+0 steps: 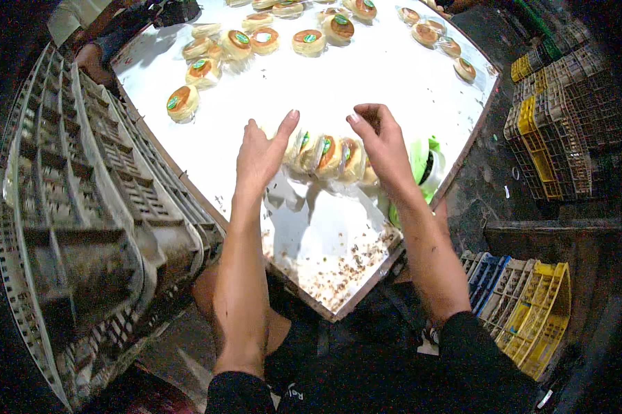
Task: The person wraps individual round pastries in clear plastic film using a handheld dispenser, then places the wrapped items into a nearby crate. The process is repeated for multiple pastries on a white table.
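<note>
A row of wrapped round buns [328, 155] stands on edge on the white table [311, 241], brown tops and green stickers showing through clear plastic. My left hand [259, 152] is at the row's left end, thumb raised and apart from the fingers. At the right end is my right hand [383, 141], its thumb apart and fingers curved; the palm side is partly hidden. Neither hand is closed round a bun; whether the palms press on the row I cannot tell. A bright green and white plastic item [421, 162] lies beside my right wrist, partly covered by it.
More wrapped buns [309, 43] lie scattered over the table's far side. Crumbs cover the near corner. A large grey plastic crate [104, 207] stands close on the left. Stacked crates [546, 138] and a yellow crate [542, 314] are on the right. Another person's arm [93, 58] shows far left.
</note>
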Motion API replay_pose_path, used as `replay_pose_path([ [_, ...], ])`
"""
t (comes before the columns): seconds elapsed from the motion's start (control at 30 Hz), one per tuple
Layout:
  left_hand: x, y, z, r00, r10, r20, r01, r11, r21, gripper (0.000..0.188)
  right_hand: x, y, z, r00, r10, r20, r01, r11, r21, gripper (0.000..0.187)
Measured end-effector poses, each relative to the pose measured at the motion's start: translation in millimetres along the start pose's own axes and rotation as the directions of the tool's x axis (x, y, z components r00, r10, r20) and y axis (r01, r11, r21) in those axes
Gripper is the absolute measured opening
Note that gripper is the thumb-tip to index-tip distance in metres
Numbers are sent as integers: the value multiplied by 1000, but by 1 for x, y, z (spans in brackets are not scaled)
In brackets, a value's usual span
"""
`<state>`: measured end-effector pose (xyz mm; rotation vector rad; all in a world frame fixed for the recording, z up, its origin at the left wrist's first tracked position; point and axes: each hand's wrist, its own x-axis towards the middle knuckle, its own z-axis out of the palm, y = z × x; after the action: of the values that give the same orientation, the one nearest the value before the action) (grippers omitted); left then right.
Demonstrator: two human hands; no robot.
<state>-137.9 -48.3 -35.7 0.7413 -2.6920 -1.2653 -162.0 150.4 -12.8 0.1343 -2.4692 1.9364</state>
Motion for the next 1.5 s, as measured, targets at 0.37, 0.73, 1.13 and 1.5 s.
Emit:
replay_pose_path([
  [0.37,-34,37,-44,995,102,23,-78,874,-480,64,259,81,90,922,143,-360,-343,731,-590,82],
  [0.73,-27,20,-42,973,-7,-229,-140,774,-618,50,41,-1,74,994,-37,103,13,976,219,72],
  [1.13,-145,39,-29,886,380,-267,-457,616,-641,25,-127,-67,-24,963,-186,-195,239,924,298,14],
  [1.5,-199,48,-35,842,488,-231,-524,633,-571,39,-166,-90,-7,972,-203,-118,230,717,658,14],
])
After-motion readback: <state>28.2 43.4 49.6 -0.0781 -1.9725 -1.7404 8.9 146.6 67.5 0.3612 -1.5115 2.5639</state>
